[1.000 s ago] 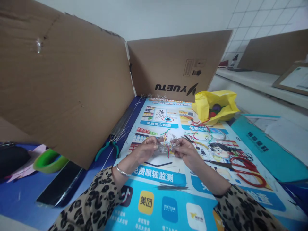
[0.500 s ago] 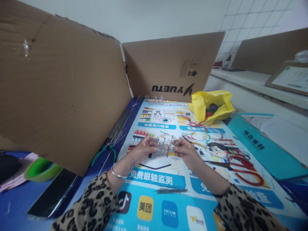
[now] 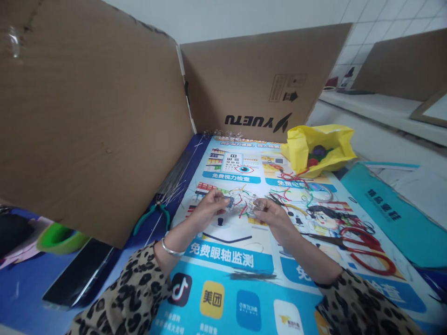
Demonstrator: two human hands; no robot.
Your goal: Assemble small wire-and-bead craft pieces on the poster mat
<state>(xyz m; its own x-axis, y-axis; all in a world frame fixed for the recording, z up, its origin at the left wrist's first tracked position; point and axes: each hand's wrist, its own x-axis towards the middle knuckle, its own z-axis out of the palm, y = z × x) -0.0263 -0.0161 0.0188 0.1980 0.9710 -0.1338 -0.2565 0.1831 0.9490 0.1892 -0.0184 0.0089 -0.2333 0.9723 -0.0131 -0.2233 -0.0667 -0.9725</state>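
Observation:
A thin wire piece with short red, green and yellow strands is stretched between my two hands above the printed sheet. My left hand pinches its left end, fingertips closed. On the opposite side my right hand is closed on the right end of the same piece. Its fine shape is too small to make out. More coloured strands lie just beyond my right hand, and red-handled scissors rest to the right of my right forearm.
Cardboard panels stand at the left and back. A yellow bag with coloured balls sits at the back right, near a teal folder. Teal-handled pliers and a bundle of straight wires lie left; loose wires lie in front.
The view has shifted, so the bag and panels sit farther right. Both hands keep hold of the wire piece, which now looks more spread out between them.

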